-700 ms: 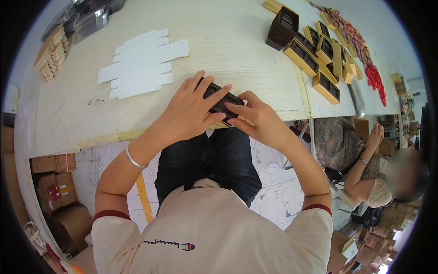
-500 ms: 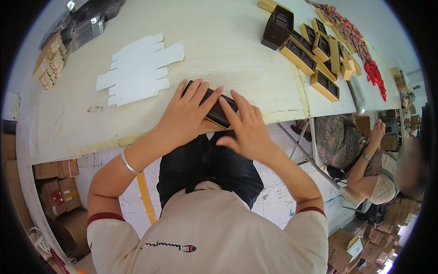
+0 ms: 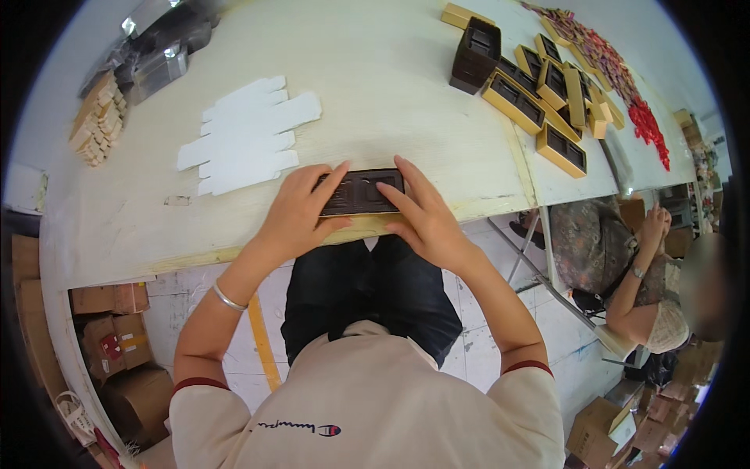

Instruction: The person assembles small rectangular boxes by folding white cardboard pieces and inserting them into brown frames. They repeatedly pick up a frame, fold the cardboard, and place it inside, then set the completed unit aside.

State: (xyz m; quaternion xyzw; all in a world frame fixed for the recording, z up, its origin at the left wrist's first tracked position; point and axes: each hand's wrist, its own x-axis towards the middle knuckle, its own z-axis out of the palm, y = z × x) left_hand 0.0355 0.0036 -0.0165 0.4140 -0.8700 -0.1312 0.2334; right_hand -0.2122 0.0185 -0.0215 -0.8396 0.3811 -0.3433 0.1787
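A dark brown molded plastic tray (image 3: 361, 192) lies level at the table's front edge, its compartments facing up. A thin pale rim shows along its near side; whether it sits in a box I cannot make out. My left hand (image 3: 297, 209) grips its left end, with fingers over the far side and the thumb along the near side. At the right end my right hand (image 3: 432, 223) holds it, one fingertip resting on the tray's top. Farther left on the table lie flat white die-cut carton blanks (image 3: 246, 133).
Gold boxes with dark trays (image 3: 562, 151) cluster at the right, beside a stack of brown trays (image 3: 476, 56). Red and multicolored small pieces (image 3: 647, 129) spread beyond. Pale blocks (image 3: 98, 125) and clear plastic packs (image 3: 160, 72) stand far left. A person (image 3: 644, 266) sits at right.
The tray has turned from a slant to lie nearly parallel with the table edge. My left hand has moved off its top to the left end; my view has shifted slightly.
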